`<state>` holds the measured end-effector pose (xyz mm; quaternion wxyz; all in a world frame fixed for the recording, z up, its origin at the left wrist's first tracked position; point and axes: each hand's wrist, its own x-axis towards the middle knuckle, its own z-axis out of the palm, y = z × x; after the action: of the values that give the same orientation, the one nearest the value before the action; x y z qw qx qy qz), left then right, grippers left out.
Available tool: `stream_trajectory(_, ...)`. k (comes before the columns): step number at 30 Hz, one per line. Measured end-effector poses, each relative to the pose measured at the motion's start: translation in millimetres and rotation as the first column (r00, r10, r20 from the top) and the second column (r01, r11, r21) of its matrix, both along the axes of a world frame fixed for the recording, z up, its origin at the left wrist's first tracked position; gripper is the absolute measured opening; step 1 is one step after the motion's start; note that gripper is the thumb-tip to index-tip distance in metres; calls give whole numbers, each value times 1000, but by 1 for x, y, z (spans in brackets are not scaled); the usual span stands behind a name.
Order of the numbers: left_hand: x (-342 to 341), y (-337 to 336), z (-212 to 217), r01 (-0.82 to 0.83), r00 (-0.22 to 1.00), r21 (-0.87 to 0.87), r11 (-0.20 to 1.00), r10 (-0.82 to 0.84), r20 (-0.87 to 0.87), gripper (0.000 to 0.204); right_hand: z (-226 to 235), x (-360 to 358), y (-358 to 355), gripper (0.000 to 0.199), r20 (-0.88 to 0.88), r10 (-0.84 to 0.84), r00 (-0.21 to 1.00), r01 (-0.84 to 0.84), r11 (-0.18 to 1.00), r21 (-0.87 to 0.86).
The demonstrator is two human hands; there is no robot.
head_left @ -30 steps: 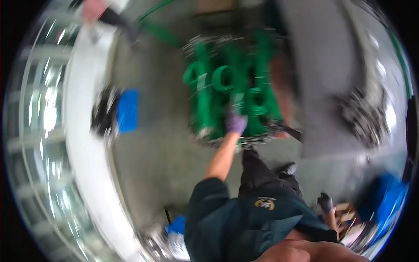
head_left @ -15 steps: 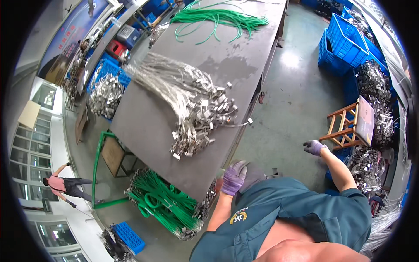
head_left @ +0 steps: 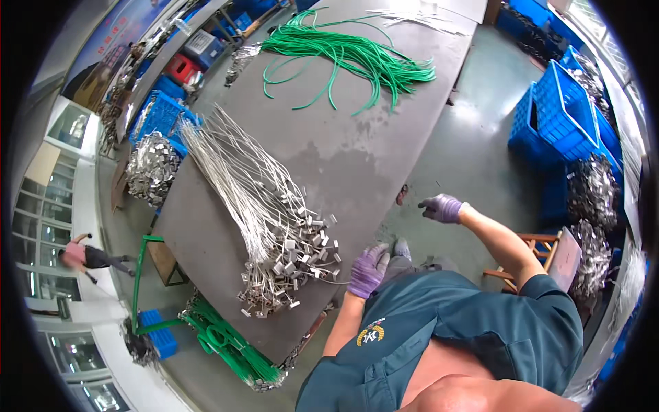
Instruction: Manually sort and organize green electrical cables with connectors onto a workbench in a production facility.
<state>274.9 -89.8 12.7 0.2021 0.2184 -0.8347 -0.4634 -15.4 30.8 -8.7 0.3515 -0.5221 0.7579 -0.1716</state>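
Silver cables (head_left: pixel 255 237) with metal tags lie as one bundle to the left of the left hand (head_left: pixel 368 270), tagged ends nearest. That hand, fingers loosely bent, is at the desk's (head_left: pixel 206 230) edge (whether it holds a wire, I cannot tell). Floor (head_left: pixel 473 147) stretches ahead of the half-spread right hand (head_left: pixel 441 207). One green bundle (head_left: pixel 367 62) lies farther ahead of the left hand.

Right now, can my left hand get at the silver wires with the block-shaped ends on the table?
Probably yes. The left hand is beside the near edge of the table, close to the block-shaped ends of the silver wires, and nothing visible stands between.
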Motion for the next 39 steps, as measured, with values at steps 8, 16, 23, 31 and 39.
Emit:
stream_trajectory(8, -76, -65, 6, -273, 922, -62, 960, 279, 267, 29, -1, -169, -112, 36, 164, 12, 986, 10, 992, -130)
stream_trajectory(16, -204, -164, -3, -473, 735, -273, 838, 546, 402, 39, 17, -302, -296, 32, 53, 11, 999, 2, 971, -239)
stream_trajectory(23, -340, -312, -27, -408, 605, -512, 756, 644, 468, 58, 22, -359, -422, 27, -307, 111, 945, -122, 992, -16)
stream_trajectory(31, -411, -391, -43, -229, 433, -648, 727, 672, 601, 80, -25, -367, -477, 13, -392, 179, 902, -157, 984, 90)
stream_trajectory(39, -424, -407, -59, -293, 268, -441, 848, 516, 814, 42, -40, -364, -510, 15, -227, 217, 950, -201, 976, 88)
